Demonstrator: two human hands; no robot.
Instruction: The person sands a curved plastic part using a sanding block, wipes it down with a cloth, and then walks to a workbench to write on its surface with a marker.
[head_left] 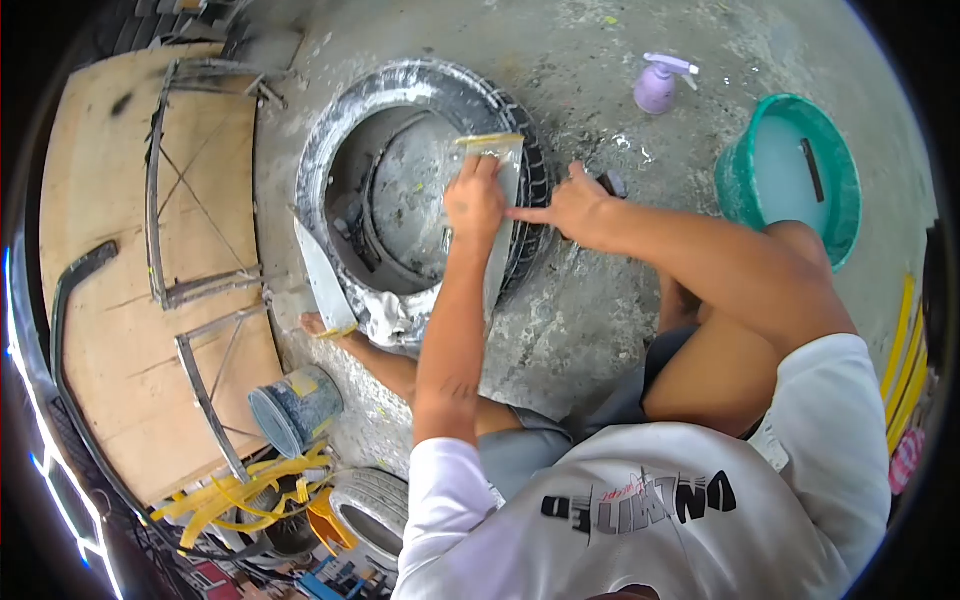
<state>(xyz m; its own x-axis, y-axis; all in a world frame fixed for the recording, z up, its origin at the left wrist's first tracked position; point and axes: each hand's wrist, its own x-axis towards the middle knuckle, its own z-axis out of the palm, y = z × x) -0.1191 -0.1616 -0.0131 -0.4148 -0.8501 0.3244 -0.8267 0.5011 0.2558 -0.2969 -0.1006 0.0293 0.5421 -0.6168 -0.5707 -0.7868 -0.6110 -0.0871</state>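
Note:
A long, pale, curved panel (502, 250) with yellow tape across its far end lies over the right side of a dusty tyre (345, 110). My left hand (473, 203) is on the panel near the taped end, its fingers bent and held together over it. Just right of it is my right hand (575, 208), with one finger stretched out to the panel's edge and the thumb raised. A dark block (612, 184) shows behind my right wrist. A second pale panel (322, 275) leans at the tyre's left, and a white cloth (387, 317) hangs on the near rim.
A purple spray bottle (656, 84) and a green bucket (735, 185) of cloudy water stand to the right. At left are a plywood sheet (100, 330), a metal frame (157, 200) and a grey bucket (297, 408). Another tyre (372, 500) lies near yellow strips (240, 495).

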